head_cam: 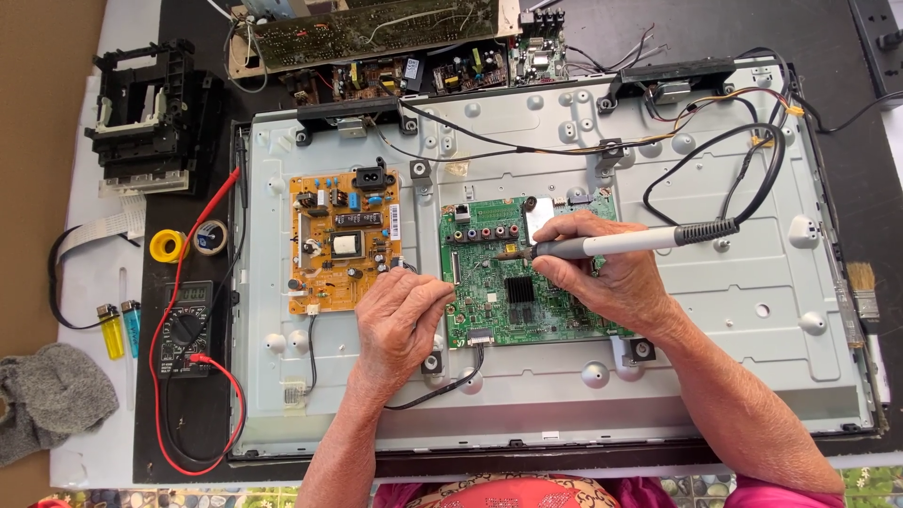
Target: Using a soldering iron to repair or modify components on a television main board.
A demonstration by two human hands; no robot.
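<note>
A grey metal back panel of a flat screen (734,320) lies on the table. A green circuit board (489,273) is mounted at its middle and an orange power board (343,240) to the left of it. My right hand (611,273) grips a grey soldering iron (621,243) like a pen, tip on the green board's upper part; its black cord loops away to the upper right. My left hand (400,325) rests with curled fingers at the green board's left edge; whether it pinches something thin there is hidden.
A black multimeter (186,325) with red and black leads lies left of the panel. Near it are tape rolls (169,246), two lighters (120,325) and a grey cloth (52,395). More circuit boards (376,38) sit at the top, a brush (863,296) at the right.
</note>
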